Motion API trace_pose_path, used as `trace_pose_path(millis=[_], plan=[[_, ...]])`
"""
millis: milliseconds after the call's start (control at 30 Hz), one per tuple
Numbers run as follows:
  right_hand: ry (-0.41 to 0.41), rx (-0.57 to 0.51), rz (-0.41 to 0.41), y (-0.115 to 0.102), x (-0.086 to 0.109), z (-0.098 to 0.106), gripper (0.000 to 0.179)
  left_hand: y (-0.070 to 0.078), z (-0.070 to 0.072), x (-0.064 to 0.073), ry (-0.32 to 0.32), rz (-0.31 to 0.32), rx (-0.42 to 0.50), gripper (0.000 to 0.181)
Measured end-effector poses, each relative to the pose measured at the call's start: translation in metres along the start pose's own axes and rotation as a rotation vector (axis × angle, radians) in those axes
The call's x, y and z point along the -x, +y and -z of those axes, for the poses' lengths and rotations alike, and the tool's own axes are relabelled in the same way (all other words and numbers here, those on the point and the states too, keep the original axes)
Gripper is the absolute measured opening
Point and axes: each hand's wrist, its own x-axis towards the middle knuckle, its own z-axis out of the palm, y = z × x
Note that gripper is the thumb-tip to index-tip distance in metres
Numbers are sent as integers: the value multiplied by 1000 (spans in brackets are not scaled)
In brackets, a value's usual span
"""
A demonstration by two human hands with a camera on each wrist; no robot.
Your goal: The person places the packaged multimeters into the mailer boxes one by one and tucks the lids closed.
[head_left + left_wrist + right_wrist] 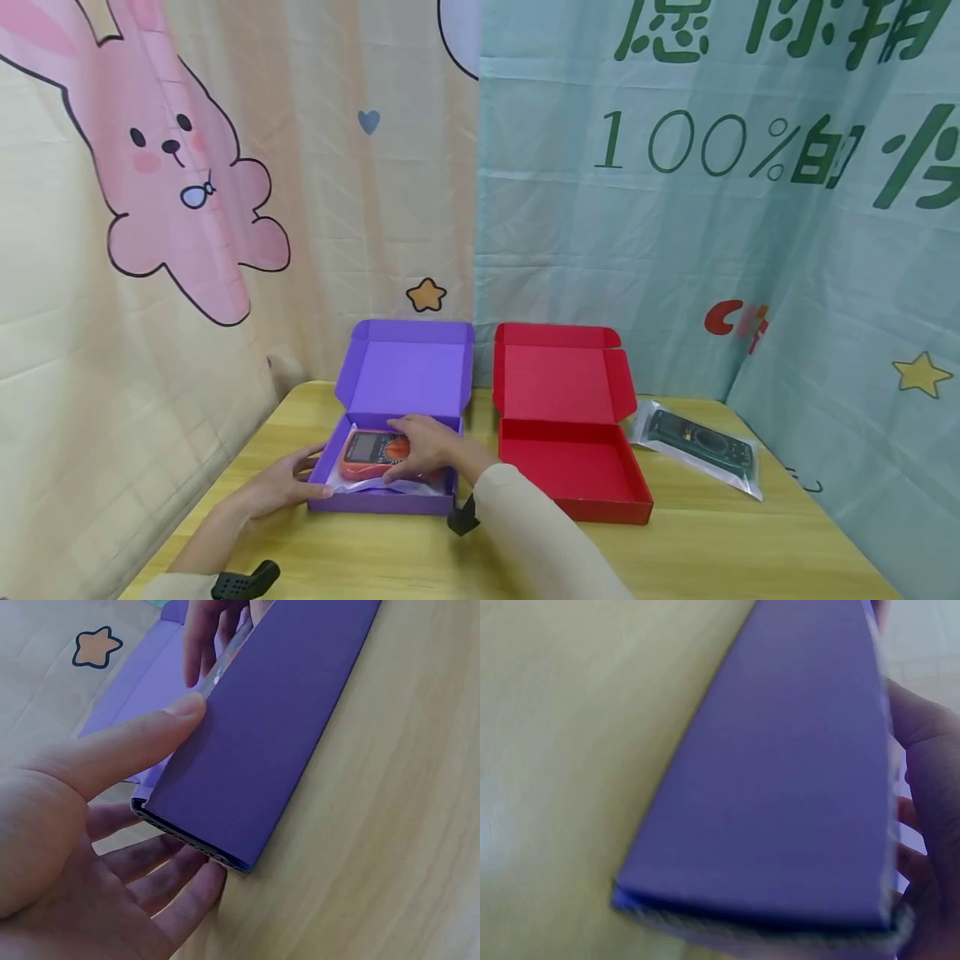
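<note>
Two bare hands work at a purple cardboard box point(382, 505) on a wood-grain table point(765, 552), where an orange-red multimeter point(370, 451) lies face up inside, in a clear plastic bag point(352, 486). The left hand point(276, 488) holds the box's front left corner, thumb on the front wall's upper edge, fingers spread along the side. The right hand point(433, 450), partly spread, straddles the meter's right end, thumb toward the front and fingers toward the back, in what looks like a light grip.

The step in hand appears to be positioning the meter within the box; whether it is being settled or lifted cannot be told. The next move, by this reading, calls for a steady box and an even hold, since the slick film could slide or snag on the walls.

Both lids stand raised. The matte purple board shows a rough, corrugated cut edge in the left wrist view; the right wrist view is blurred. A shallow red box point(611, 511) of similar form sits beside it, and farther right a dark meter point(705, 440) lies slantwise in a glossy, crinkled clear pouch point(746, 487). Softly creased printed curtains point(540, 217) hang behind.
</note>
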Motion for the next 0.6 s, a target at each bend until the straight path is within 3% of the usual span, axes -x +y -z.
trace_pose_path(millis=[200, 333, 600], plan=[[-22, -32, 14, 9, 4, 16, 92, 9, 5, -6, 48, 34, -71, 95], [-20, -48, 43, 12, 7, 32, 91, 18, 9, -12, 65, 25, -119, 96], [12, -161, 31, 19, 13, 62, 89, 36, 16, -21, 108, 5, -104, 98]])
